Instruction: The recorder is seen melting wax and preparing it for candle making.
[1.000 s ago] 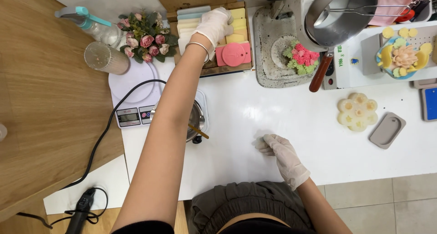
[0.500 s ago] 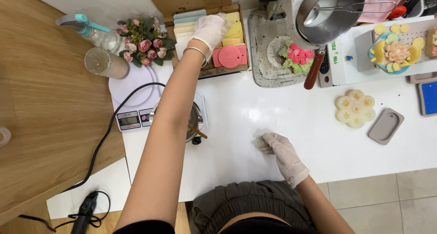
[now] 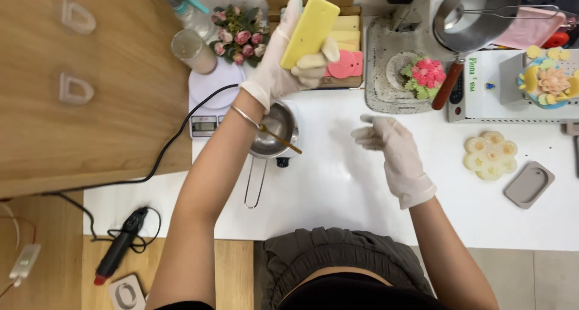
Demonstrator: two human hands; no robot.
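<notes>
My left hand [image 3: 283, 63], in a white glove, holds a yellow bar-shaped block [image 3: 309, 31] lifted above a small metal pot [image 3: 274, 129] that has a stick resting in it. Behind the block is a wooden box [image 3: 345, 50] with more yellow bars and pink pieces. My right hand [image 3: 395, 156], also gloved, hovers open over the white table [image 3: 338, 183], fingers spread, holding nothing.
A digital scale [image 3: 208, 114] with a black cable, a flower bunch [image 3: 240, 35], a glass cup [image 3: 192, 49] and a spray bottle stand at the left. A large steel pan [image 3: 473, 17], a pink flower piece [image 3: 425, 72], a flower-shaped mould [image 3: 490, 155] and a grey mould [image 3: 529, 184] lie at the right.
My left hand has lifted a yellow bar out of the box and pulled it toward me, over the pot. My right hand has risen off the table and opened.
</notes>
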